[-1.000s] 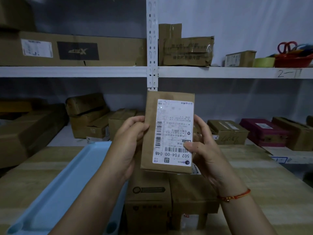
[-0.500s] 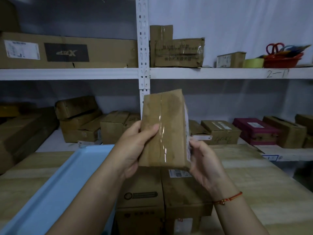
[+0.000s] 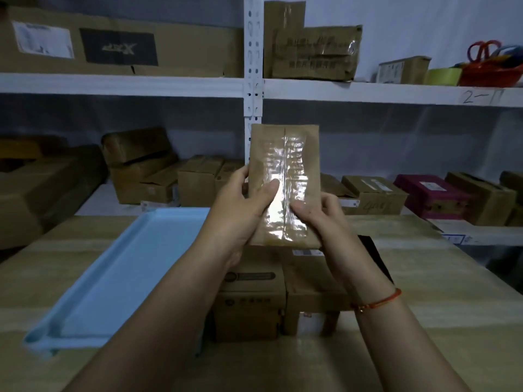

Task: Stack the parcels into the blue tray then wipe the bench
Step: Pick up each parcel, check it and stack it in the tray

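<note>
I hold a small brown parcel [image 3: 285,154] upright in front of me, its taped seam side facing the camera. My left hand [image 3: 240,205] grips its left edge with the thumb on the tape. My right hand [image 3: 319,213] grips its lower right edge. Below the parcel, two cardboard parcels stand side by side on the wooden bench [image 3: 452,301]: one with a printed logo [image 3: 249,301] and one plainer [image 3: 314,292]. The blue tray [image 3: 119,273] lies on the bench to the left with nothing in it.
White metal shelving [image 3: 253,89] rises behind the bench, loaded with cardboard boxes. A magenta box [image 3: 430,193] and more cartons sit on the lower shelf at right. A red basket with scissors [image 3: 489,69] stands on the upper shelf. A dark flat object [image 3: 373,253] lies behind my right wrist.
I have turned the parcel over in my hands: the white shipping label faced me a second ago, and now the taped seam side faces me.
</note>
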`<state>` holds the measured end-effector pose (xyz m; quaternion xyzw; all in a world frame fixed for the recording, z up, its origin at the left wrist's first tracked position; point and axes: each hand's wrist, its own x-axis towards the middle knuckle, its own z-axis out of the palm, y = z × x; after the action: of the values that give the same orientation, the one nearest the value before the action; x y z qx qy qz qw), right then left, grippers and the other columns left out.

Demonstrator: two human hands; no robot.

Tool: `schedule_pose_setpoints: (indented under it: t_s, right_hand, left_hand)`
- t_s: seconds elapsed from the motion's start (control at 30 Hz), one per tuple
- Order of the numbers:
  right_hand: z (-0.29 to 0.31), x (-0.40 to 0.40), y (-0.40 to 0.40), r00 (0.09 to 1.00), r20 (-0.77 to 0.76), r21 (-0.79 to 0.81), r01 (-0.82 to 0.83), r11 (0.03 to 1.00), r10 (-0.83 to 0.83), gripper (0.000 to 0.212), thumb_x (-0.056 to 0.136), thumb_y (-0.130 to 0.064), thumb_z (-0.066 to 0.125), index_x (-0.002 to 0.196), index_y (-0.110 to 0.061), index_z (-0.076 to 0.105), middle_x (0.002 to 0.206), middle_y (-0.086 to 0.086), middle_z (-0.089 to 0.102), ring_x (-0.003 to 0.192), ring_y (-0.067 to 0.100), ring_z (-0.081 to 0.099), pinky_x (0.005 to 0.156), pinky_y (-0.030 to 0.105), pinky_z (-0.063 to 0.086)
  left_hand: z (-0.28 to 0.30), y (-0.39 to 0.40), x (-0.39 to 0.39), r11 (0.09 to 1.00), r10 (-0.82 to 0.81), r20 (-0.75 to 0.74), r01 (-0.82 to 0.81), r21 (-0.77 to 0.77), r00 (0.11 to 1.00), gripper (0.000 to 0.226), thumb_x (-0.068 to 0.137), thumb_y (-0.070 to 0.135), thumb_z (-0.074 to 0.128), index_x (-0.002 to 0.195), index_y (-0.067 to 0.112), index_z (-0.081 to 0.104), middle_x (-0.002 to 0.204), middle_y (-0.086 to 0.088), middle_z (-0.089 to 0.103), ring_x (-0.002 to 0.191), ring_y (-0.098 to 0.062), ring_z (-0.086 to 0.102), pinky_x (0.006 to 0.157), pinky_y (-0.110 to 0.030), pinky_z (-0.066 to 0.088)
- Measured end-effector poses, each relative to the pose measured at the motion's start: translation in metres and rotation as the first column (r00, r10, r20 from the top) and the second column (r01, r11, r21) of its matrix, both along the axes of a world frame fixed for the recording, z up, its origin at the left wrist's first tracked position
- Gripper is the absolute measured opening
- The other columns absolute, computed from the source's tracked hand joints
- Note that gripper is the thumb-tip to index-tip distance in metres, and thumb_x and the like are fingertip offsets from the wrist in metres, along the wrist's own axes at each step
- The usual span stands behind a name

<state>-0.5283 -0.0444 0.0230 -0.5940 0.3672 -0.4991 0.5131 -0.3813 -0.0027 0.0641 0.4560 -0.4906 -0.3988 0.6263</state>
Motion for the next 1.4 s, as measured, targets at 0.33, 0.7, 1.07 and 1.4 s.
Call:
schedule_pose_setpoints:
  t_s: [0.33,0.7,1.07,1.4]
  right_hand:
    - [-0.016,0.008,0.017,0.978,0.207,0.118,-0.044,0.992,0.019,0.063,0.058,-0.045,0.079,0.112,-0.018,0.063,0.107,0.003,0.074,0.103,0.022,0.07,0.1,0.048,0.049]
    - [-0.028,0.002,0.022,0.599,0.778,0.21,-0.53,0.822,0.187,0.064,0.08,-0.042,0.063,0.135,-0.008,0.057,0.136,0.025,0.056,0.128,0.042,0.051,0.109,0.06,0.034]
    - [-0.05,0.005,0.013,0.435,0.852,0.076,-0.655,0.752,0.293,0.087,0.059,-0.039,0.088,0.135,-0.008,0.058,0.141,0.027,0.051,0.123,0.046,0.054,0.1,0.062,0.042]
    - [-0.052,0.0,0.003,0.64,0.731,0.179,-0.517,0.837,0.239,0.072,0.051,-0.029,0.094,0.118,-0.013,0.072,0.134,0.021,0.059,0.124,0.04,0.055,0.105,0.061,0.04]
  left_hand:
    - [-0.009,0.022,0.016,0.988,-0.005,-0.196,0.035,0.152,0.981,0.032,0.099,0.042,0.047,0.113,0.022,0.067,0.084,0.011,0.072,0.072,-0.003,0.069,0.057,-0.02,0.05]
    - [-0.025,0.032,0.023,0.99,-0.05,-0.208,0.076,0.122,0.977,0.026,0.094,0.023,0.059,0.116,0.012,0.065,0.091,0.002,0.076,0.075,-0.004,0.071,0.057,-0.019,0.053]
    - [-0.029,0.032,0.021,0.996,-0.059,-0.158,0.069,0.058,0.986,0.024,0.077,0.02,0.072,0.1,0.017,0.067,0.1,-0.003,0.075,0.089,-0.011,0.071,0.074,-0.026,0.053]
    - [-0.03,0.027,0.033,0.98,-0.156,-0.172,0.174,0.093,0.973,0.07,0.061,0.02,0.072,0.127,0.014,0.05,0.088,0.001,0.075,0.076,-0.011,0.072,0.064,-0.029,0.056]
